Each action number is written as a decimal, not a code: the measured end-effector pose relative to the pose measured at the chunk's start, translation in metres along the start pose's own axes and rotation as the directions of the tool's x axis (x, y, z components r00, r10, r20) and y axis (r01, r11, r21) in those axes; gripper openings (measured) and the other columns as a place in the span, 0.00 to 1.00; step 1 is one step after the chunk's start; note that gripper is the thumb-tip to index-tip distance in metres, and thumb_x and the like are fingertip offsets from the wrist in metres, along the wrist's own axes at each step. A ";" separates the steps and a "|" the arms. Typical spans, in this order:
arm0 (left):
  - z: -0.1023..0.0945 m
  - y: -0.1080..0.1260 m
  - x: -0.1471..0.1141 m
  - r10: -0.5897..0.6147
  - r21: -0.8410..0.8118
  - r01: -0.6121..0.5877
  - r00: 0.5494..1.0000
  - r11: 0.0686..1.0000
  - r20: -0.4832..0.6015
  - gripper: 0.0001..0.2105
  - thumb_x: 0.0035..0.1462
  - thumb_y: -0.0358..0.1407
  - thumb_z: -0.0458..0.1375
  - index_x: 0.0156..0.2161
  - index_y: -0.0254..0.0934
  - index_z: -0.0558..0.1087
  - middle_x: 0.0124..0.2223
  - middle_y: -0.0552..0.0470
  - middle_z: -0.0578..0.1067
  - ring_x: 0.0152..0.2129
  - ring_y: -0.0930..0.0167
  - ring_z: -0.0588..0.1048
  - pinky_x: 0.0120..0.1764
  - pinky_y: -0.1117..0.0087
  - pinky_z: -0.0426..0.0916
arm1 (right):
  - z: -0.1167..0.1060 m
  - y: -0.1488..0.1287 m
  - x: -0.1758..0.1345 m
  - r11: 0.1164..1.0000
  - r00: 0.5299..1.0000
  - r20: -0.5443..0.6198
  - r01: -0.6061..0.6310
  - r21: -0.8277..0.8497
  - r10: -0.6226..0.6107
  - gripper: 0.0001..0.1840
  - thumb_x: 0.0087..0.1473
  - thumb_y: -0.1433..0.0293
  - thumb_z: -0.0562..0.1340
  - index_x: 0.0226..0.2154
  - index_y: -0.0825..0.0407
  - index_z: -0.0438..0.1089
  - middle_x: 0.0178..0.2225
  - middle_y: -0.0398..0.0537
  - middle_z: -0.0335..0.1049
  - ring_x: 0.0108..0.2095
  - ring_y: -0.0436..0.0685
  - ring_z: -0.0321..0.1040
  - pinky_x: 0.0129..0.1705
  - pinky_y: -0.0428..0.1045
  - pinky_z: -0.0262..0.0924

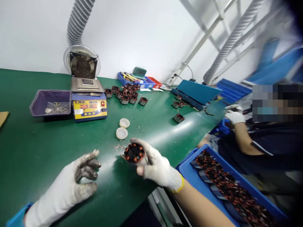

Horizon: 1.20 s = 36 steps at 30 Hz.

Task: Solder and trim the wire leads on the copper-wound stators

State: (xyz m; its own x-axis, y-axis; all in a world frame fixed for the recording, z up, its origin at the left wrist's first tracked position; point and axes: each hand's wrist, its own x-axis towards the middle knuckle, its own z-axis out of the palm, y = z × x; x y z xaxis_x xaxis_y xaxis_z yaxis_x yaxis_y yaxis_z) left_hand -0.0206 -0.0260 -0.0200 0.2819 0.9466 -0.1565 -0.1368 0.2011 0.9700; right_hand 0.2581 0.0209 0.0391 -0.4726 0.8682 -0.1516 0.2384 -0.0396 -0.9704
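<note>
My right hand (157,165), in a white glove with a yellow cuff, grips a motor stator (134,153) by its side. The stator's ring of copper windings and black inner slots faces up toward me. My left hand (80,176), in a white glove with grey-stained fingers, hovers over the green table with its fingers apart and nothing in them. Beyond the stator lie two small white round dishes (121,133), with scattered bits of wire and debris around them.
A digital solder pot station (90,105) with a fan stands beside a purple bin (50,104). Several stators (127,94) cluster behind. At right, a blue crate (205,179) holds rows of stators; a co-worker's gloved hand (236,116) is beyond. The green table (47,138) spans the scene.
</note>
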 end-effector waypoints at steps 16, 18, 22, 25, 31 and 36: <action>0.006 0.003 0.005 -0.082 -0.035 0.083 0.996 0.996 0.030 0.46 0.42 0.58 0.65 0.60 0.34 0.55 0.46 0.43 0.69 0.36 0.63 0.70 0.40 0.62 0.68 | -0.040 -0.011 0.077 0.930 0.974 -0.206 -0.155 -0.332 0.089 0.36 0.38 0.62 0.67 0.52 0.53 0.64 0.42 0.49 0.70 0.37 0.57 0.68 0.34 0.49 0.66; 0.006 0.002 0.005 -0.085 -0.052 0.087 0.996 0.995 0.028 0.47 0.41 0.58 0.65 0.60 0.33 0.54 0.46 0.43 0.69 0.36 0.64 0.70 0.40 0.62 0.68 | -0.038 -0.014 0.080 0.904 0.970 -0.230 -0.167 -0.394 0.079 0.35 0.39 0.62 0.68 0.52 0.52 0.66 0.43 0.49 0.70 0.38 0.57 0.68 0.36 0.49 0.66; 0.004 -0.005 0.005 -0.074 -0.065 0.076 0.997 0.995 0.035 0.46 0.44 0.57 0.65 0.61 0.34 0.54 0.46 0.44 0.69 0.36 0.65 0.70 0.41 0.63 0.68 | -0.037 -0.018 0.081 0.868 0.970 -0.229 -0.180 -0.463 0.079 0.33 0.44 0.60 0.66 0.54 0.51 0.65 0.41 0.48 0.72 0.31 0.53 0.69 0.31 0.48 0.65; 0.003 -0.008 0.005 -0.058 -0.068 0.060 0.998 0.996 0.032 0.45 0.44 0.57 0.65 0.61 0.34 0.55 0.46 0.45 0.69 0.37 0.65 0.70 0.41 0.63 0.68 | -0.041 -0.016 0.081 0.846 0.969 -0.237 -0.179 -0.502 0.065 0.34 0.46 0.60 0.65 0.56 0.49 0.64 0.42 0.47 0.72 0.32 0.53 0.70 0.33 0.49 0.66; 0.004 -0.010 0.008 -0.052 -0.064 0.053 0.998 0.997 0.020 0.45 0.44 0.57 0.64 0.61 0.33 0.55 0.45 0.44 0.70 0.36 0.65 0.70 0.41 0.63 0.68 | -0.045 -0.011 0.083 0.778 0.968 -0.250 -0.183 -0.601 0.034 0.33 0.41 0.61 0.69 0.52 0.47 0.69 0.42 0.44 0.73 0.40 0.58 0.70 0.44 0.52 0.65; 0.004 -0.011 0.007 -0.027 -0.018 0.028 0.999 0.999 0.035 0.42 0.47 0.57 0.62 0.60 0.33 0.57 0.45 0.45 0.70 0.36 0.66 0.70 0.41 0.65 0.68 | -0.038 -0.017 0.084 0.725 0.970 -0.244 -0.173 -0.667 0.007 0.32 0.40 0.61 0.69 0.51 0.46 0.69 0.41 0.43 0.74 0.41 0.59 0.70 0.45 0.53 0.63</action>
State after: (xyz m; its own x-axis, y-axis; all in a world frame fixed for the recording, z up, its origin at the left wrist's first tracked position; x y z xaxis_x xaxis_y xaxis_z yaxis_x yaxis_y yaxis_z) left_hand -0.0132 -0.0229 -0.0314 0.3187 0.9313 -0.1763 -0.1463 0.2321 0.9616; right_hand 0.2460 0.1136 0.0502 -0.2499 0.9623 -0.1079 0.8200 0.1510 -0.5520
